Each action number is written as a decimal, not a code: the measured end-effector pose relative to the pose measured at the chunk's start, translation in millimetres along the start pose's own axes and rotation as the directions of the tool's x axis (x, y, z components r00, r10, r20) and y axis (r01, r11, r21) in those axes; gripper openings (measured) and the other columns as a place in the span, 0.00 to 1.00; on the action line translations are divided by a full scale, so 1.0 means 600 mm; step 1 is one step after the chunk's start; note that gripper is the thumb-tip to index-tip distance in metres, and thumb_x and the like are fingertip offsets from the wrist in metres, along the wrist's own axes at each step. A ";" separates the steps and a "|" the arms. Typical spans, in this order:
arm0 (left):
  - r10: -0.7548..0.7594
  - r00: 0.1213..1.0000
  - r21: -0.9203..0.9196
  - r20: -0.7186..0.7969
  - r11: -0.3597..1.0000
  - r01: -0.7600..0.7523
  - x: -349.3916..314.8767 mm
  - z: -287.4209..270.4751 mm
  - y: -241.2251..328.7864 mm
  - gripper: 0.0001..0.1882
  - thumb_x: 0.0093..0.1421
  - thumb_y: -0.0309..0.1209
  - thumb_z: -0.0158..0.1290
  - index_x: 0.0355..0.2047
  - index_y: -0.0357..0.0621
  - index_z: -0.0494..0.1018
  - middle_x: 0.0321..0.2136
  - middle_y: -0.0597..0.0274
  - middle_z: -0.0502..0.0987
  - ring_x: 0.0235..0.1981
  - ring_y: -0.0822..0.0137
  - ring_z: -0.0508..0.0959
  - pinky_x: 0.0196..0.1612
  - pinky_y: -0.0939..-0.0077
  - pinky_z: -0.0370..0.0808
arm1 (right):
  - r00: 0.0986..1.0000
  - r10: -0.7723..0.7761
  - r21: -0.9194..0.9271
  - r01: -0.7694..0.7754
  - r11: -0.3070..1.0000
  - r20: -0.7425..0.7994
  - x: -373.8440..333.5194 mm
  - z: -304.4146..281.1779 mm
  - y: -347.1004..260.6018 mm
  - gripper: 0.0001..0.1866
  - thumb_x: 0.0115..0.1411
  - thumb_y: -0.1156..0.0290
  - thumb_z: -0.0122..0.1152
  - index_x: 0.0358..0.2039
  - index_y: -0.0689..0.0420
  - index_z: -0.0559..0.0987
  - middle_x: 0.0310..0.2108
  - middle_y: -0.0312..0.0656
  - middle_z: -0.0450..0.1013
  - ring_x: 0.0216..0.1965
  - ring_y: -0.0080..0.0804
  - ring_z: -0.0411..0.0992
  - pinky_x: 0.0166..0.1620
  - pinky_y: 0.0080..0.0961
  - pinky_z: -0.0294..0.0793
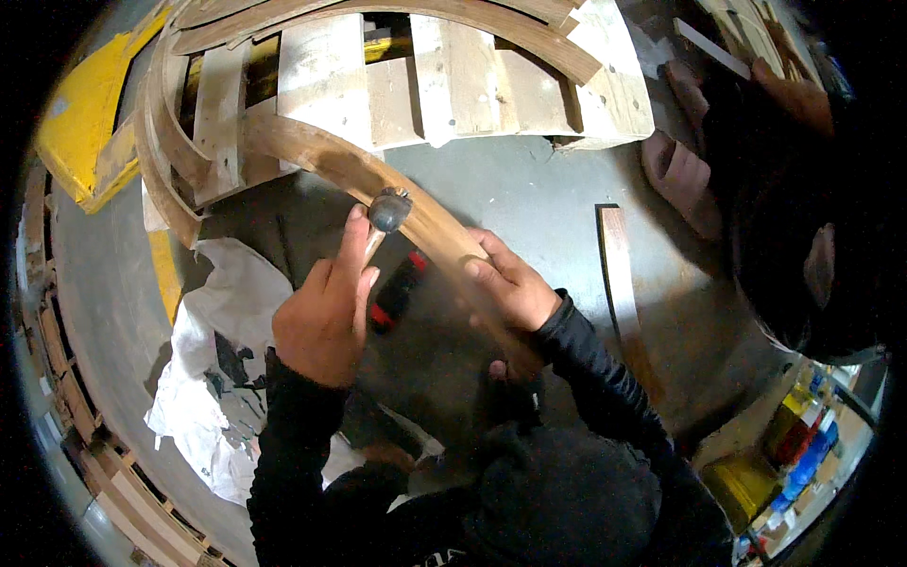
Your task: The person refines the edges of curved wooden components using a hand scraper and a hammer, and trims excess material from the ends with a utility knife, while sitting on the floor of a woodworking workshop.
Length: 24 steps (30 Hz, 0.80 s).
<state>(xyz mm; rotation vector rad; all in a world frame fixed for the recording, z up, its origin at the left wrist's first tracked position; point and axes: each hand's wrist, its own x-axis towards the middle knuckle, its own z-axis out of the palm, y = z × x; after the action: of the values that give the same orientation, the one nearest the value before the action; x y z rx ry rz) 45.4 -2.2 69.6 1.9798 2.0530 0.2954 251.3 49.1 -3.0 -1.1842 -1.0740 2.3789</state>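
Observation:
A long curved wooden piece (430, 222) slants from the pallet toward my body. My right hand (515, 288) grips its near part, thumb on top and fingers around the edge. In my left hand (321, 317) is a hammer-like tool (388, 212), with a dark rounded head and a pale wooden handle. My index finger lies along that handle, and the head is over or against the curved piece; I cannot tell if they touch. Below, on the floor between my hands, lies a black and red object (399, 291), perhaps a tool grip.
A wooden pallet (326, 80) bears several curved wooden strips (463, 19). A yellow metal part (90, 104) stands at far left, a white sack (203, 369) lower left. Right, a wooden strip (619, 274) lies on the floor near another person (803, 198) in dark clothes.

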 end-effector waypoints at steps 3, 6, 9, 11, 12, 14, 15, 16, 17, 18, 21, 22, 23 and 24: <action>0.018 0.999 0.006 0.038 1.000 -0.019 -0.002 0.000 0.009 0.31 0.54 0.29 0.51 0.58 0.49 0.56 0.35 0.53 0.75 0.34 0.55 0.77 0.34 0.69 0.73 | 1.000 -0.015 0.007 0.015 1.000 -0.011 -0.002 0.001 0.000 0.21 0.63 0.66 0.41 0.55 0.53 0.56 0.34 0.39 0.64 0.30 0.26 0.68 0.30 0.23 0.72; -0.037 0.989 0.078 0.140 0.997 0.027 0.003 0.009 -0.005 0.31 0.54 0.28 0.51 0.58 0.49 0.56 0.35 0.52 0.75 0.33 0.56 0.77 0.33 0.69 0.73 | 0.999 -0.032 -0.012 0.033 0.999 0.013 0.001 0.000 0.009 0.21 0.63 0.64 0.41 0.56 0.53 0.55 0.35 0.39 0.65 0.31 0.25 0.68 0.30 0.23 0.73; -0.019 0.998 0.060 0.060 0.998 0.015 0.008 0.009 -0.010 0.31 0.53 0.28 0.52 0.58 0.49 0.57 0.34 0.53 0.76 0.32 0.57 0.77 0.32 0.69 0.73 | 1.000 -0.013 -0.014 0.013 1.000 0.023 0.003 -0.005 0.013 0.23 0.63 0.63 0.42 0.57 0.53 0.55 0.37 0.38 0.66 0.32 0.25 0.69 0.30 0.22 0.74; 0.000 1.000 0.029 0.013 1.000 -0.001 0.006 0.002 -0.002 0.31 0.53 0.28 0.52 0.58 0.49 0.57 0.33 0.53 0.76 0.32 0.57 0.77 0.32 0.69 0.73 | 1.000 -0.010 -0.031 0.011 0.999 0.018 0.005 -0.006 0.005 0.23 0.63 0.63 0.43 0.56 0.53 0.55 0.37 0.38 0.66 0.32 0.25 0.69 0.30 0.22 0.74; -0.002 1.000 0.021 0.022 1.000 0.001 0.003 -0.006 0.011 0.31 0.53 0.28 0.52 0.58 0.49 0.57 0.33 0.53 0.76 0.32 0.57 0.77 0.32 0.69 0.73 | 1.000 -0.021 -0.029 0.022 0.999 0.008 0.004 -0.006 0.008 0.22 0.63 0.63 0.42 0.56 0.54 0.55 0.36 0.38 0.65 0.32 0.25 0.68 0.31 0.23 0.73; 0.014 0.999 0.022 0.033 1.000 -0.015 -0.004 -0.016 0.016 0.31 0.53 0.28 0.52 0.58 0.49 0.57 0.34 0.53 0.76 0.32 0.56 0.77 0.32 0.69 0.73 | 0.999 -0.051 -0.024 0.051 0.998 0.005 0.001 0.002 0.008 0.21 0.63 0.63 0.41 0.55 0.56 0.56 0.34 0.40 0.64 0.32 0.26 0.67 0.31 0.24 0.73; 0.039 0.999 0.024 0.033 0.999 -0.039 -0.007 -0.011 0.014 0.31 0.53 0.27 0.52 0.58 0.49 0.57 0.34 0.53 0.76 0.32 0.56 0.77 0.32 0.69 0.73 | 0.999 -0.051 -0.033 0.051 0.998 0.000 0.000 0.002 0.007 0.21 0.63 0.63 0.41 0.55 0.56 0.56 0.34 0.40 0.64 0.32 0.26 0.67 0.31 0.24 0.73; 0.064 0.997 0.026 0.033 0.998 -0.065 -0.010 -0.004 0.011 0.31 0.53 0.27 0.52 0.58 0.49 0.57 0.35 0.53 0.76 0.32 0.56 0.77 0.32 0.69 0.73 | 0.999 -0.050 -0.041 0.050 0.998 -0.005 -0.002 0.002 0.006 0.21 0.63 0.64 0.42 0.54 0.56 0.56 0.33 0.40 0.65 0.31 0.26 0.67 0.31 0.24 0.73; 0.053 0.998 0.029 0.018 0.998 -0.054 -0.009 0.006 0.004 0.30 0.53 0.28 0.52 0.57 0.49 0.58 0.31 0.54 0.75 0.30 0.55 0.76 0.30 0.68 0.73 | 0.999 -0.049 -0.049 0.048 0.998 -0.011 -0.004 0.002 0.005 0.21 0.63 0.64 0.42 0.54 0.56 0.56 0.33 0.40 0.65 0.31 0.26 0.68 0.31 0.24 0.73; 0.044 0.999 0.028 0.003 0.999 -0.044 -0.004 0.020 -0.009 0.29 0.54 0.29 0.51 0.57 0.50 0.59 0.28 0.55 0.74 0.28 0.55 0.76 0.27 0.67 0.72 | 0.999 -0.046 -0.044 0.046 0.998 -0.008 -0.001 0.001 0.010 0.21 0.63 0.64 0.42 0.54 0.56 0.56 0.33 0.40 0.65 0.30 0.26 0.68 0.30 0.24 0.73; 0.060 0.993 -0.065 -0.102 0.996 -0.067 0.001 0.022 -0.024 0.28 0.54 0.29 0.51 0.57 0.50 0.59 0.28 0.55 0.74 0.28 0.54 0.76 0.27 0.66 0.72 | 1.000 -0.027 -0.029 0.027 0.999 0.006 0.008 -0.004 0.019 0.21 0.63 0.64 0.42 0.55 0.55 0.56 0.34 0.39 0.65 0.31 0.26 0.68 0.30 0.24 0.73; 0.068 0.987 -0.111 -0.145 0.990 -0.085 0.003 0.019 -0.023 0.28 0.54 0.29 0.51 0.57 0.49 0.59 0.29 0.55 0.75 0.29 0.54 0.76 0.27 0.66 0.72 | 1.000 -0.013 -0.024 0.014 1.000 0.017 0.010 -0.008 0.015 0.21 0.63 0.64 0.42 0.55 0.54 0.56 0.35 0.39 0.66 0.32 0.25 0.68 0.30 0.23 0.74; 0.085 0.981 -0.132 -0.174 0.985 -0.108 0.004 0.017 -0.019 0.28 0.55 0.29 0.51 0.57 0.49 0.59 0.30 0.55 0.75 0.29 0.55 0.76 0.27 0.67 0.72 | 1.000 0.000 -0.020 0.000 1.000 0.029 0.010 -0.010 0.014 0.22 0.63 0.63 0.42 0.56 0.52 0.55 0.37 0.38 0.66 0.32 0.24 0.69 0.30 0.22 0.74; 0.100 0.974 -0.152 -0.205 0.979 -0.132 0.005 0.016 -0.014 0.28 0.55 0.29 0.50 0.57 0.49 0.58 0.30 0.55 0.75 0.29 0.55 0.76 0.28 0.67 0.72 | 1.000 -0.007 -0.013 0.007 1.000 0.019 0.009 -0.011 0.016 0.22 0.63 0.63 0.42 0.56 0.52 0.55 0.37 0.38 0.66 0.32 0.24 0.69 0.30 0.22 0.74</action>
<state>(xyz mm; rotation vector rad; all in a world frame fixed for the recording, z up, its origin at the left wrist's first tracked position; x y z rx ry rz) 40.8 0.1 57.8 2.0426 1.9540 0.6887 254.2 48.9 -15.3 -1.1628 -1.0991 2.3863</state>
